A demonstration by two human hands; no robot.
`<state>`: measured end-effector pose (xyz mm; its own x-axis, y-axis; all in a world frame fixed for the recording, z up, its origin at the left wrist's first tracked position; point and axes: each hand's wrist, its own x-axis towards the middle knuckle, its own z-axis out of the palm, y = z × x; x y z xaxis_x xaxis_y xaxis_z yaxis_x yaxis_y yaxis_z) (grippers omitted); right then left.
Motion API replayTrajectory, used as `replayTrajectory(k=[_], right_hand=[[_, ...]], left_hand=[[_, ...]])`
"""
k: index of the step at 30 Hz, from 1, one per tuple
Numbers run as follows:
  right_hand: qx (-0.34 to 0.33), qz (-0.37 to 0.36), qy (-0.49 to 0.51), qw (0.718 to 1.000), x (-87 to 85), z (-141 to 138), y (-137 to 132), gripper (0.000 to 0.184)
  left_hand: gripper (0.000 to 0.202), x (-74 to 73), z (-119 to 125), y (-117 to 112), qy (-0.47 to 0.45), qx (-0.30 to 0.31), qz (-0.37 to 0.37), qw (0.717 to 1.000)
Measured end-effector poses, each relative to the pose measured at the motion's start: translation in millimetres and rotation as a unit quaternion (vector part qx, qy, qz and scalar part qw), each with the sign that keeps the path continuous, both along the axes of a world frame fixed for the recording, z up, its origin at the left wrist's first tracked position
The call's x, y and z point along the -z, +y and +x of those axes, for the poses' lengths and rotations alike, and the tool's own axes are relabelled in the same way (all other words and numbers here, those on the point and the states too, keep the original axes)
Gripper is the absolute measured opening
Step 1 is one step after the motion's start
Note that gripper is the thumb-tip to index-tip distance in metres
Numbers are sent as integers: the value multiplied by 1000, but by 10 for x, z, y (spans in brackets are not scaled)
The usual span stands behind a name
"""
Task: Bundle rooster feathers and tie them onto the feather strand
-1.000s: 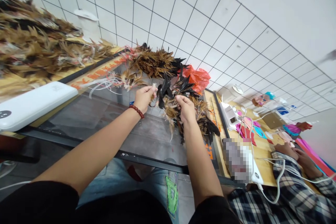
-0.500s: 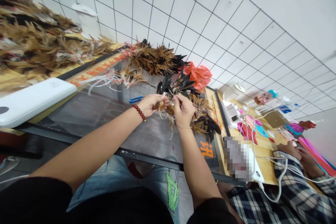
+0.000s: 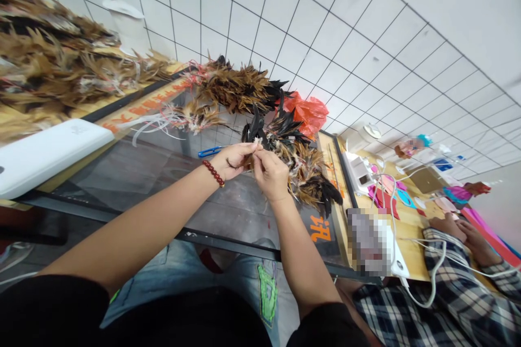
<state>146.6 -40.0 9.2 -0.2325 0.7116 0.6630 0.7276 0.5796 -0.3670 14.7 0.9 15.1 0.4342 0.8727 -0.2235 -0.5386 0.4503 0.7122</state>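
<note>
My left hand (image 3: 238, 160), with a red bead bracelet (image 3: 213, 173) at the wrist, is closed on a small bunch of feathers whose pale fluffy ends (image 3: 257, 142) show at the fingertips. Pressed up against it, my right hand (image 3: 272, 174) pinches at the same spot; what lies between its fingers is hidden. Just behind and to the right of the hands lies a loose pile of brown and black feathers (image 3: 309, 165). A blue cutter (image 3: 209, 152) rests on the dark glass tabletop (image 3: 228, 217), left of my hands.
Tied feather bundles (image 3: 240, 87) lie at the back, beside white ties (image 3: 160, 122) and a red plastic bag (image 3: 307, 114). More feathers (image 3: 49, 65) cover the left table near a white device (image 3: 52, 157). At right are cables, a power bank (image 3: 394, 249) and a co-worker's hands (image 3: 459, 233).
My right hand has moved left, bringing its fingertips against my left hand. The feathers that hung below my left fingers are now mostly covered. The view has shifted slightly.
</note>
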Motion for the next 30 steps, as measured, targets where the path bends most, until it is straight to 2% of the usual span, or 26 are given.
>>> replayTrajectory(k=[4,7,9,11,14,16,19,21,23,26,30], right_hand=[[-25,-61,20,998,-31,-13,-37,24],[-31,-76,26,996,-40,-7,-56,22],[-31,-80,47,995,-48,4,-57,20],[-11,-86,118,989,-56,24,-32,21],[11,-135,289,948,-60,70,55,29],[-31,-213,374,902,-61,103,116,35],[-110,-312,430,840,-75,136,153,37],[-129,-330,451,819,-89,143,144,33],[-124,-319,465,816,-99,146,131,27],[-73,-269,468,839,-94,149,132,22],[-27,-252,442,860,-56,138,160,23]], left_hand=[[9,6,19,-6,19,-2,2,1000],[11,47,14,8,13,-1,25,1000],[12,66,10,11,13,-22,41,999],[13,65,15,-2,33,-59,58,996],[19,30,37,-48,82,-73,107,988],[24,5,48,-80,105,-48,149,982],[28,-13,43,-101,125,-4,189,974],[28,-16,32,-101,130,28,196,972],[27,-17,25,-101,135,54,198,969],[29,-17,42,-120,155,70,226,959],[27,5,82,-140,197,14,249,948]])
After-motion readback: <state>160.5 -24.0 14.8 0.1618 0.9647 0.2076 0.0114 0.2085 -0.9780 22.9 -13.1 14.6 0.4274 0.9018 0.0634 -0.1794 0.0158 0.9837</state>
